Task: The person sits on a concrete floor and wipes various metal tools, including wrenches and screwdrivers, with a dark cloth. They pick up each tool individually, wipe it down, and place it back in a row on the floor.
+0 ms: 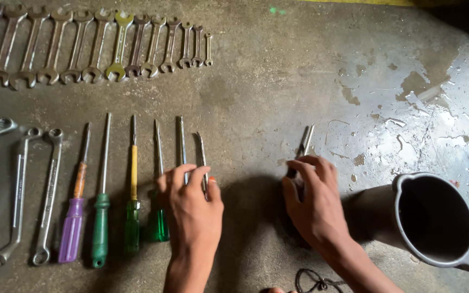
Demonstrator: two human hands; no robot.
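Note:
My left hand (190, 207) lies on the concrete floor (278, 81) over the handles of the last screwdrivers in a row, with its fingers on a thin bent-tipped tool (201, 152) and a screwdriver (182, 140). My right hand (313, 198) grips a pair of pliers (304, 142), whose jaws point away from me on the floor. Left of my hands lie screwdrivers with purple (73, 220), green (100, 217) and yellow-green (133, 201) handles.
Several open-end spanners (99, 43) are lined up by size along the top left. Three ring spanners (20, 190) lie at the left edge. A dark bucket (435, 220) lies tipped at the right. Wet patches (441, 119) cover the floor at upper right. A black cord (310, 282) lies near me.

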